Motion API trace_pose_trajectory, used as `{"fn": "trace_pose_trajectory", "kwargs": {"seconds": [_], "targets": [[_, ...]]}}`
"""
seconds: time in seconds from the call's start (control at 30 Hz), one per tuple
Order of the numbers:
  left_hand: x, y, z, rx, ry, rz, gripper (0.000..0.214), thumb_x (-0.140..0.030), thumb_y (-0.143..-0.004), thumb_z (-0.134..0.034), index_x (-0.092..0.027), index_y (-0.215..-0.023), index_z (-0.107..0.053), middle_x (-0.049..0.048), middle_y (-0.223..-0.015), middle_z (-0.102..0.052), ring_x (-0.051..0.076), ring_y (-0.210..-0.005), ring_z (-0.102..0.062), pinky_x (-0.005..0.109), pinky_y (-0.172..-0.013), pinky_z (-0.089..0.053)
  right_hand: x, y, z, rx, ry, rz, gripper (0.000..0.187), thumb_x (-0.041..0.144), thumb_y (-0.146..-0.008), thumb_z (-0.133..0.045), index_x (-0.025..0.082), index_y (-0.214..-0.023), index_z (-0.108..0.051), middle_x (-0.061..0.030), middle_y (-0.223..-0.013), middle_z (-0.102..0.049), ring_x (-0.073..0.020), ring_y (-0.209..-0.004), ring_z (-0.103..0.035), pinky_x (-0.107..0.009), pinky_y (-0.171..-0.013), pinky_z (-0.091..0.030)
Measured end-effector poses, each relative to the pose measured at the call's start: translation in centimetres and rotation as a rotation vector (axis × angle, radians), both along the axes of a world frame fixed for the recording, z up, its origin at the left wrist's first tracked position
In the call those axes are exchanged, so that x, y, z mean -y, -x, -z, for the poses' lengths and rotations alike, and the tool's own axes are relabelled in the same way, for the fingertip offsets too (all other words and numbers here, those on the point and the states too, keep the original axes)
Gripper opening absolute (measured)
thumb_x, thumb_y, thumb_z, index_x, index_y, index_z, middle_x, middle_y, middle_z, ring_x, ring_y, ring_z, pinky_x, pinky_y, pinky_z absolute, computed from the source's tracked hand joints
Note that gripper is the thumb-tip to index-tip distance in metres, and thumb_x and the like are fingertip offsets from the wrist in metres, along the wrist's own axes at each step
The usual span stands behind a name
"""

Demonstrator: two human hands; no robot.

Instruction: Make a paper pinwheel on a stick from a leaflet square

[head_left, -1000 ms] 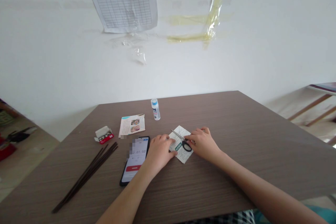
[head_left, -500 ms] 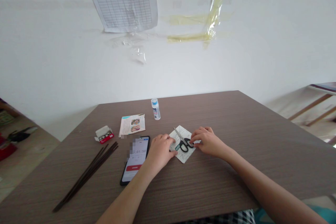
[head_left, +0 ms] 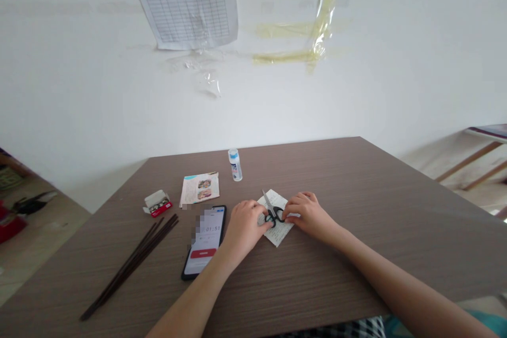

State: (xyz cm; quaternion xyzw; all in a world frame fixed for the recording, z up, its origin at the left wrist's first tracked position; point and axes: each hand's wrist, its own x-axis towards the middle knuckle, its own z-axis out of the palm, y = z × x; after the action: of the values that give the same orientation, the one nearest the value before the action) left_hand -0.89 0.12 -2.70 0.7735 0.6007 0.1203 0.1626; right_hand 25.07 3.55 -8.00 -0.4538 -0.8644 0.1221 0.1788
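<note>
A small pair of scissors [head_left: 271, 210] with black handles lies on a folded printed paper [head_left: 280, 228] in the middle of the brown table [head_left: 356, 206]. My right hand [head_left: 309, 215] has its fingers curled on the right side of the scissors' handles. My left hand [head_left: 243, 227] rests on the paper's left edge, thumb and fingertips touching the handles' left side. Both hands meet at the handles, and the blades point away from me.
A phone [head_left: 205, 240] with a lit timer screen lies left of my left hand. Dark thin sticks [head_left: 130, 264] lie further left. A small red and white box [head_left: 157, 204], a printed booklet [head_left: 200, 188] and a small white bottle [head_left: 235, 165] stand behind.
The scissors have turned and slid left on the paper, blades now pointing away. My right hand moved left with them, and my left hand's fingers closed in on the handles.
</note>
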Motion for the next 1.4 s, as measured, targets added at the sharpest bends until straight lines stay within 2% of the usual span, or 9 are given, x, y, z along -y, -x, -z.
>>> {"fn": "trace_pose_trajectory", "kwargs": {"seconds": [0.17, 0.33, 0.4, 0.5, 0.63, 0.87, 1.03, 1.23, 1.4], "targets": [[0.2, -0.5, -0.2, 0.005, 0.031, 0.004, 0.014, -0.016, -0.1, -0.109, -0.026, -0.102, -0.1, 0.0127, -0.148, -0.094, 0.043, -0.152, -0.083, 0.057, -0.138, -0.059, 0.3, 1.0, 0.6, -0.007, -0.012, -0.017, 0.024, 0.014, -0.115, -0.088, 0.035, -0.114, -0.099, -0.0044, -0.123, -0.095, -0.0328, -0.131, -0.083, -0.058, -0.136, -0.047], [0.2, -0.7, -0.1, 0.016, 0.026, 0.022, 0.02, -0.01, -0.102, -0.101, -0.027, -0.091, -0.098, 0.0111, -0.149, -0.094, 0.04, -0.152, -0.082, 0.058, -0.141, -0.058, 0.5, 1.2, 0.8, -0.035, -0.012, -0.03, 0.024, 0.012, -0.115, -0.086, 0.034, -0.117, -0.096, -0.0051, -0.126, -0.096, -0.0328, -0.132, -0.085, -0.057, -0.137, -0.049], [0.2, -0.7, -0.1, 0.013, 0.015, 0.03, 0.023, -0.008, -0.103, -0.098, -0.027, -0.09, -0.098, 0.0106, -0.148, -0.095, 0.039, -0.151, -0.082, 0.057, -0.141, -0.059, 0.6, 1.2, 0.8, -0.055, 0.01, -0.003, 0.028, 0.012, -0.113, -0.087, 0.033, -0.129, -0.095, -0.0065, -0.132, -0.096, -0.0342, -0.137, -0.085, -0.056, -0.136, -0.051], [0.0, -0.5, 0.1, 0.017, -0.016, 0.021, 0.026, -0.005, -0.104, -0.095, -0.026, -0.089, -0.097, 0.0111, -0.147, -0.095, 0.039, -0.152, -0.083, 0.058, -0.141, -0.06, 0.6, 1.2, 0.9, -0.064, 0.06, 0.059, 0.048, 0.014, -0.108, -0.09, 0.033, -0.152, -0.089, -0.0108, -0.15, -0.094, -0.0374, -0.148, -0.083, -0.057, -0.136, -0.054], [-0.2, 0.1, 0.5, 0.049, -0.107, 0.01, 0.03, 0.0, -0.102, -0.096, -0.026, -0.085, -0.095, 0.0122, -0.147, -0.095, 0.04, -0.151, -0.083, 0.061, -0.138, -0.062, 0.2, 0.9, 1.2, -0.058, 0.119, 0.077, 0.058, 0.019, -0.108, -0.092, 0.031, -0.163, -0.084, -0.0137, -0.166, -0.089, -0.0409, -0.161, -0.078, -0.061, -0.141, -0.052], [-0.4, 2.6, -0.6, 0.063, -0.218, -0.012, 0.031, 0.001, -0.099, -0.095, -0.027, -0.085, -0.095, 0.0123, -0.147, -0.095, 0.042, -0.148, -0.085, 0.065, -0.135, -0.065, -0.4, 0.4, 1.7, -0.086, 0.134, 0.078, 0.061, 0.021, -0.106, -0.093, 0.03, -0.166, -0.086, -0.0157, -0.166, -0.089, -0.045, -0.161, -0.078, -0.067, -0.143, -0.052], [-1.7, 5.5, -1.9, -0.022, -0.256, -0.132, 0.03, -0.004, -0.098, -0.097, -0.03, -0.083, -0.097, 0.0087, -0.149, -0.096, 0.044, -0.152, -0.084, 0.065, -0.14, -0.06, -0.2, 0.5, 1.4, -0.092, 0.147, 0.098, 0.061, 0.021, -0.105, -0.097, 0.03, -0.165, -0.088, -0.0158, -0.167, -0.089, -0.0453, -0.162, -0.077, -0.066, -0.145, -0.052], [-4.0, 8.1, -2.9, -0.151, -0.167, -0.262, 0.03, -0.009, -0.099, -0.097, -0.031, -0.08, -0.096, 0.0058, -0.148, -0.098, 0.044, -0.151, -0.084, 0.062, -0.137, -0.06, -0.1, 0.5, 1.2, -0.102, 0.147, 0.088, 0.06, 0.019, -0.106, -0.097, 0.029, -0.164, -0.089, -0.0158, -0.166, -0.09, -0.0444, -0.162, -0.078, -0.067, -0.147, -0.05], [-5.5, 8.8, -3.0, -0.262, -0.126, -0.313, 0.025, -0.014, -0.103, -0.096, -0.033, -0.086, -0.097, 0.0052, -0.152, -0.096, 0.044, -0.152, -0.082, 0.062, -0.137, -0.058, -0.1, 0.4, 1.6, -0.102, 0.124, 0.072, 0.057, 0.021, -0.107, -0.095, 0.03, -0.163, -0.089, -0.0162, -0.167, -0.089, -0.0446, -0.162, -0.078, -0.069, -0.146, -0.05]]}}
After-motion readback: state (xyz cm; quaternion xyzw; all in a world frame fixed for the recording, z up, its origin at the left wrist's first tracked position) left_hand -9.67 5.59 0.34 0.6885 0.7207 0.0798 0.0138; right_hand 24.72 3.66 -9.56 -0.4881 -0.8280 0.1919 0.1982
